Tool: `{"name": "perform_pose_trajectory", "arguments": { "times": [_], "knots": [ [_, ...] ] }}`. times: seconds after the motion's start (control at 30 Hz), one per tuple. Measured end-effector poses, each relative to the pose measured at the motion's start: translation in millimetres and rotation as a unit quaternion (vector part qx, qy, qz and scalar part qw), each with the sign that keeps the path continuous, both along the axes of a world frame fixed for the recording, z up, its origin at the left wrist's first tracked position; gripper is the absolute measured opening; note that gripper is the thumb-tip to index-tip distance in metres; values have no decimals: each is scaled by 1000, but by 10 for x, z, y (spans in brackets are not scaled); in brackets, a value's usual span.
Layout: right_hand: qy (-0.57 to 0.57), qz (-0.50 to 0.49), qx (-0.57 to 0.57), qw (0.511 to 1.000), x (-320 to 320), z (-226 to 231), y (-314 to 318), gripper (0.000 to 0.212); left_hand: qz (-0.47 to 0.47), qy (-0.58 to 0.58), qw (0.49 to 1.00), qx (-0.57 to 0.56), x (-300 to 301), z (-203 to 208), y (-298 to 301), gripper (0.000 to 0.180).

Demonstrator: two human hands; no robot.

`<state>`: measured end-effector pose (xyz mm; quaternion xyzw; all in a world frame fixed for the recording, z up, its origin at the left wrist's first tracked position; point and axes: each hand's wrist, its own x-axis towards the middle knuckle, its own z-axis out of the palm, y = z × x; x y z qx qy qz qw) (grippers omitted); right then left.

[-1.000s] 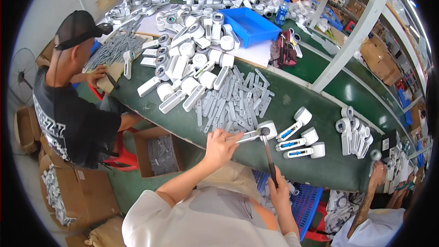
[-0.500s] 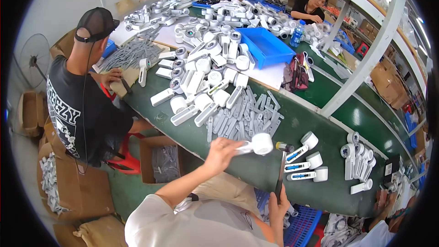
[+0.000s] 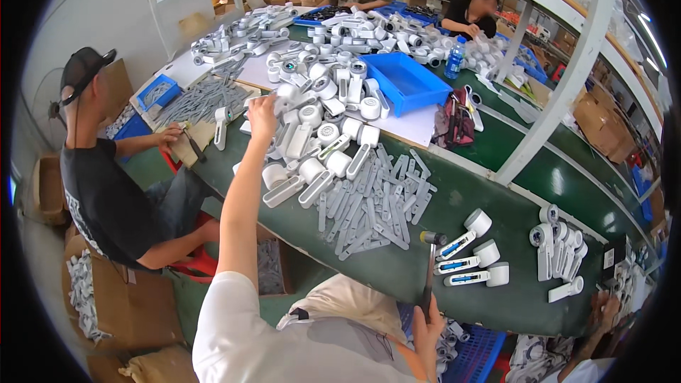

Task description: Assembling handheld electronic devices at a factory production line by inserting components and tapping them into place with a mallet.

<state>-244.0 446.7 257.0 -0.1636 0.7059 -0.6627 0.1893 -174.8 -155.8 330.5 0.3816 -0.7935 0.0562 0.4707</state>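
Note:
My left hand (image 3: 262,115) is stretched out to the near-left side of a heap of white handheld fans (image 3: 328,132). Its fingers are closed round a handheld fan (image 3: 287,93), whose round head is blurred by motion. My right hand (image 3: 428,330), low at the table's front edge, grips the dark handle of a small mallet (image 3: 432,238). The mallet's yellow and black head points away from me. Just right of it lie three fans with uncovered handles (image 3: 457,265), blue cells showing inside. Between my hands spreads a pile of slim grey handle covers (image 3: 376,202).
A blue bin (image 3: 406,81) stands beyond the fan heap, near a water bottle (image 3: 456,57). More fans (image 3: 557,245) lie grouped at the right. A co-worker (image 3: 120,163) sits at the left, with others across the table. A metal post (image 3: 560,85) rises at right.
My left hand has carried the fan from above the grey covers up and left to the heap. My right hand still holds the mallet nearby. The co-worker at left has leaned back.

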Motion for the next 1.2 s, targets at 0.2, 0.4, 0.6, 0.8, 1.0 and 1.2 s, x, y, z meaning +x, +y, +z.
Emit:
{"name": "perform_pose_trajectory", "arguments": {
  "times": [0.2, 0.4, 0.6, 0.8, 1.0, 1.2],
  "knots": [
    [19, -12, 22, 1000, 42, 56, -40, 45, -148, -81, 986, -1, -602, 179, 1080, 18],
    [85, 19, 39, 995, -61, -176, 31, 46, -357, -129, 917, 122, -755, -210, 2291, 18],
    [84, 26, 54, 995, -44, -17, 66, 43, -452, -183, 869, 89, -1010, -379, 2140, 19],
    [31, 14, 46, 998, -28, -23, 95, 44, -498, -169, 849, 58, -1100, -283, 2052, 18],
    [53, -8, 22, 998, -48, -48, 162, 44, -509, 26, 829, 230, -1163, -197, 2303, 10],
    [39, -27, -9, 999, -69, -41, 235, 44, -462, 24, 826, 321, -1193, -22, 3284, 21]
  ]
}}
